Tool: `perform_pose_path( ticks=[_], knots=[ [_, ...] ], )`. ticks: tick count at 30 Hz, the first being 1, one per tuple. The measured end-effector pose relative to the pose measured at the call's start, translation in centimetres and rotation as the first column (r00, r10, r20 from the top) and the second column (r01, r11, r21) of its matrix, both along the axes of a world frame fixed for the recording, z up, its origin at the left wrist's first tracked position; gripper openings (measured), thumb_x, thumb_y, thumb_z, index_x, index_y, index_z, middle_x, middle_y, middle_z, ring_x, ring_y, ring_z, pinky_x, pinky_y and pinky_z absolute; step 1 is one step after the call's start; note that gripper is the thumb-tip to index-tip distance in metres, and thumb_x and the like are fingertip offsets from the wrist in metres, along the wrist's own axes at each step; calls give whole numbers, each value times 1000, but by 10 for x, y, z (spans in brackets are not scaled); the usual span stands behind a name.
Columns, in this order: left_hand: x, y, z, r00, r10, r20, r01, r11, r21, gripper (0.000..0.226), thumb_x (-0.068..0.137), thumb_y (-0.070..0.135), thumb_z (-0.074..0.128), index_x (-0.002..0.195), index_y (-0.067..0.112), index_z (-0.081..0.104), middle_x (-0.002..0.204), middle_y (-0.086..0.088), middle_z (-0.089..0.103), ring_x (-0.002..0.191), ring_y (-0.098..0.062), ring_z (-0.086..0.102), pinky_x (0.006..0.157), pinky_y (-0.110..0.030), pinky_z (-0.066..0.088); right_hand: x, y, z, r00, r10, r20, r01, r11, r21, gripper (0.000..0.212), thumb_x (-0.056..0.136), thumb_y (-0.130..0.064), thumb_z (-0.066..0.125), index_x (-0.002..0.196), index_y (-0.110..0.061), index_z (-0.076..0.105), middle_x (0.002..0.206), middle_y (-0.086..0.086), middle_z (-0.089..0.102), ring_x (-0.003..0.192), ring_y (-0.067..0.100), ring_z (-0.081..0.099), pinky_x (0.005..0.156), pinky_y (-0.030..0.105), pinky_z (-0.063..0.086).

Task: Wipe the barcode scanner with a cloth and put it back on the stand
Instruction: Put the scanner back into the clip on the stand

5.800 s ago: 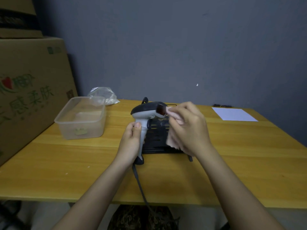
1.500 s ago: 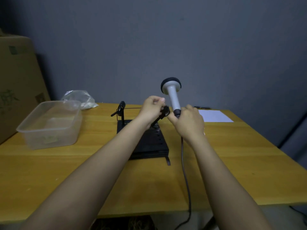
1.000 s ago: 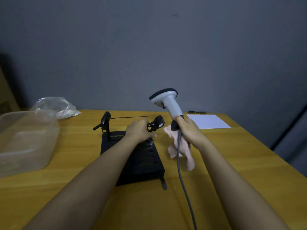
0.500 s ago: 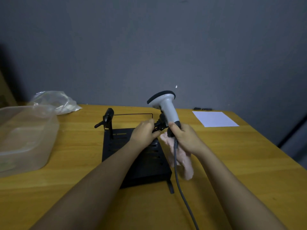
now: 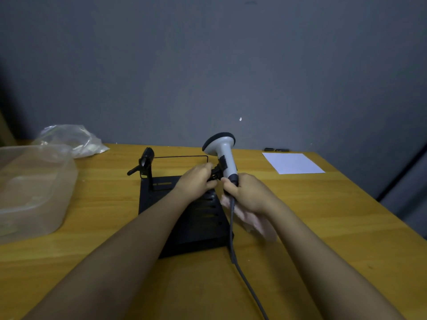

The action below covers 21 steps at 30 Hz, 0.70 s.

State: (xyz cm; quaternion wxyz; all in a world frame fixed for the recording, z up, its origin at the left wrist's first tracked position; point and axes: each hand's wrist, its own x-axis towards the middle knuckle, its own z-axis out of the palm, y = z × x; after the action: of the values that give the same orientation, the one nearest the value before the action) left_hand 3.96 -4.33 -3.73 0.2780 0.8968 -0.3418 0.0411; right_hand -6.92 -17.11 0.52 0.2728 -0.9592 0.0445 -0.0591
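Observation:
The grey-and-black barcode scanner (image 5: 223,151) stands upright, head up, over the right side of the black stand (image 5: 196,218). My right hand (image 5: 248,192) grips the bottom of its handle and also holds the pink cloth (image 5: 256,221), which hangs below the hand. The scanner's grey cable (image 5: 233,241) runs down toward the table's front edge. My left hand (image 5: 196,182) is closed around the stand's right clamp, right beside the scanner handle. The stand's left clamp (image 5: 144,163) sticks up free.
A clear plastic tub (image 5: 30,190) sits at the left of the wooden table (image 5: 323,227), with a crumpled plastic bag (image 5: 69,139) behind it. A white sheet of paper (image 5: 292,162) lies at the back right, near small dark items by the wall.
The scanner has moved slightly right and lower against the stand's right clamp. The left hand stays on that clamp. The cloth still hangs from the right hand.

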Motion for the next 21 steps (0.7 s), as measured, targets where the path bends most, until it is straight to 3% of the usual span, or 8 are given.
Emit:
perform_pose_path(
  ticks=[3, 6, 10, 13, 16, 18, 21],
  knots=[
    [2, 0, 5, 999, -52, -12, 53, 998, 25, 23, 86, 24, 59, 83, 12, 39, 66, 3, 38, 65, -21, 40, 54, -34, 27, -3, 4, -3, 998, -45, 49, 47, 998, -41, 43, 92, -46, 44, 63, -14, 48, 60, 3, 51, 54, 20, 45, 51, 34, 32],
    [2, -1, 9, 998, -57, -7, 57, 997, 48, 23, 86, 26, 60, 85, 12, 42, 70, 0, 45, 67, -23, 45, 54, -33, 30, -4, 7, -6, 995, -76, 63, 79, 996, -38, 44, 91, -48, 43, 62, -15, 47, 60, 3, 52, 55, 21, 47, 51, 34, 32],
    [-3, 1, 9, 996, 58, 71, -64, 995, 77, 26, 86, 36, 57, 91, 15, 42, 87, -6, 57, 80, -28, 55, 58, -34, 35, -8, 3, 4, 998, -56, 7, 55, 998, 43, 58, 90, -62, 39, 65, -12, 58, 62, 3, 58, 57, 19, 51, 55, 34, 36],
    [-9, 4, 13, 984, 144, 100, -155, 982, 107, 48, 81, 48, 62, 109, 12, 46, 107, -10, 58, 98, -29, 55, 66, -36, 40, -20, -4, 19, 997, -80, -9, 80, 997, 12, 72, 86, -70, 33, 70, -6, 61, 64, 4, 58, 59, 19, 51, 56, 34, 37],
    [-21, 10, 23, 979, 199, 51, -203, 974, 103, 68, 79, 48, 66, 129, 12, 39, 127, -13, 51, 115, -31, 50, 81, -40, 44, -35, -7, 35, 974, -159, 160, 171, 983, -70, 68, 89, -67, 33, 71, -8, 60, 66, 3, 58, 66, 22, 56, 58, 36, 42],
    [-33, 18, 33, 974, 219, 49, -222, 972, 76, 62, 83, 39, 64, 132, 12, 36, 131, -14, 48, 119, -32, 48, 87, -42, 46, -44, -3, 48, 949, -162, 270, 186, 980, -67, 61, 91, -61, 36, 60, -12, 52, 60, 1, 51, 60, 20, 50, 51, 33, 36],
    [-54, 37, 53, 975, 214, 61, -215, 976, 23, 46, 90, 28, 56, 130, 12, 40, 126, -13, 54, 113, -31, 52, 84, -41, 48, -58, 15, 71, 927, -111, 357, 121, 993, -5, 53, 93, -55, 40, 53, -20, 41, 57, -3, 44, 56, 15, 45, 49, 31, 28]
  ],
)
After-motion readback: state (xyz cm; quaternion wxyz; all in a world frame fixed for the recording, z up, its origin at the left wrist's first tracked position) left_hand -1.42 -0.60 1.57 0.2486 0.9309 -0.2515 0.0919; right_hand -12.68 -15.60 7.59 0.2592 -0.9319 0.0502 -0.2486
